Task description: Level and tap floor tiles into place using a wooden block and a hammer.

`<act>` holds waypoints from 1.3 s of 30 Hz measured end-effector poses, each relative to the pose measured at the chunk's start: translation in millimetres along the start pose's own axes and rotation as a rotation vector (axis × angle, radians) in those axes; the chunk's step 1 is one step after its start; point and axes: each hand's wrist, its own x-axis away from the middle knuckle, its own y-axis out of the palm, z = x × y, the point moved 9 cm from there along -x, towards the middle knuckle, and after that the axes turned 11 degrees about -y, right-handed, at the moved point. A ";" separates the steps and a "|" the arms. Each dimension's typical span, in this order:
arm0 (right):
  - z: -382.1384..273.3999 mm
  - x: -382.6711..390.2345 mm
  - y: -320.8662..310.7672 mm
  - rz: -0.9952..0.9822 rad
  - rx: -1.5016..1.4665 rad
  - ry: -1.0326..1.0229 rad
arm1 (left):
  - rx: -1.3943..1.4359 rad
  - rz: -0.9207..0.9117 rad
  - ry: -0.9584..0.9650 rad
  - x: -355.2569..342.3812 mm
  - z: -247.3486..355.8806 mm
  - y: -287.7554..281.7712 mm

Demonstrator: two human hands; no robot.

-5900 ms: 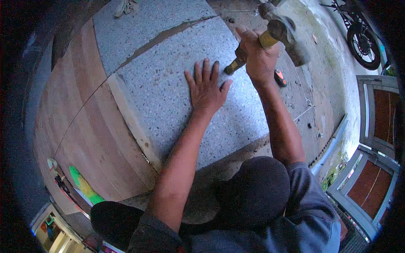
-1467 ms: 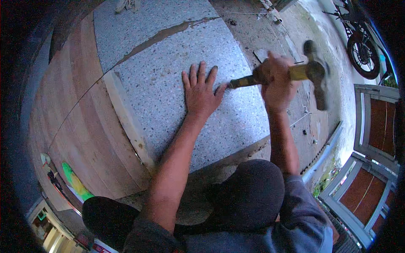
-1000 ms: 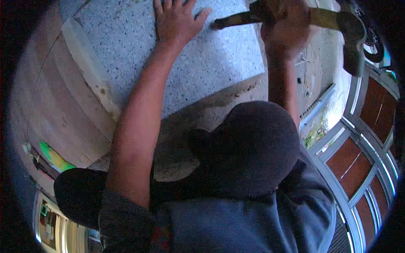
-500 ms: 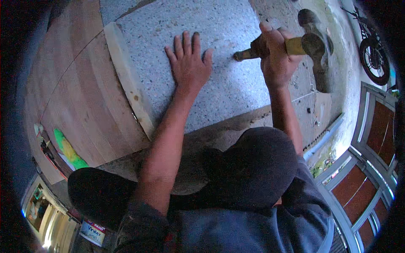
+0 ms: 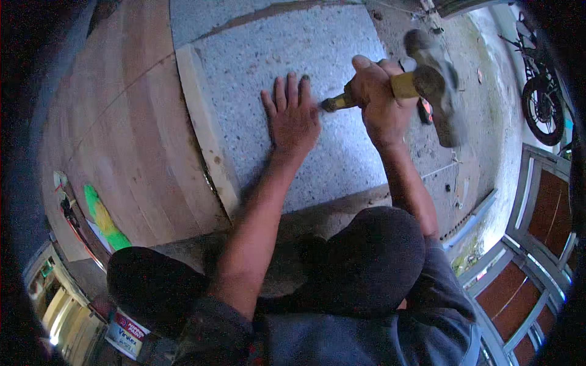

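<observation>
My left hand (image 5: 295, 125) lies flat on a grey speckled tile (image 5: 281, 52), fingers spread and pointing away from me. My right hand (image 5: 381, 100) is wrapped round the yellow handle of a hammer (image 5: 404, 85). The hammer's large dark head, smeared by motion, sticks out to the right of my fist. The butt of its handle points left, close to the tile's surface beside my left fingertips. Whether the butt touches the tile I cannot tell.
Pale edging (image 5: 204, 122) runs along the tile's left side, next to wood-patterned flooring (image 5: 131, 134). A green and yellow object (image 5: 105, 216) lies at the left, near a paint container (image 5: 127, 335). An orange and black item (image 5: 425, 111) rests on rough ground. A motorcycle (image 5: 542, 100) stands far right.
My right hand has brought the hammer left across the tile, its butt now close to my left hand. My left hand has slid slightly nearer to me. The view has shifted a little.
</observation>
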 end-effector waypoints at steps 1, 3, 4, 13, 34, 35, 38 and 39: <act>5.1 -10.8 6.9 0.003 -0.127 0.037 | 0.011 0.007 0.004 -0.6 0.5 -1.8; 4.7 -34.8 9.9 0.083 -0.177 -0.026 | 0.030 -0.004 0.001 -0.9 0.6 -3.2; 5.7 -46.2 12.4 0.098 -0.187 -0.050 | 0.039 -0.007 -0.001 -1.7 0.8 -3.7; 20.8 -79.2 20.3 0.034 0.126 -0.152 | 0.015 -0.013 -0.008 -5.1 1.8 -3.0; -16.5 42.3 -51.7 -0.007 0.292 -0.055 | 0.044 0.125 0.017 5.1 7.3 -8.9; -27.7 42.2 -42.3 -0.112 0.410 -0.137 | 0.033 0.129 0.013 3.7 5.8 -10.4; -12.2 46.3 -44.3 0.121 -0.274 0.076 | 0.026 0.151 0.019 3.6 4.9 -11.7; -5.1 49.6 -34.8 0.064 -0.363 0.198 | 0.031 0.143 0.022 4.6 4.7 -9.5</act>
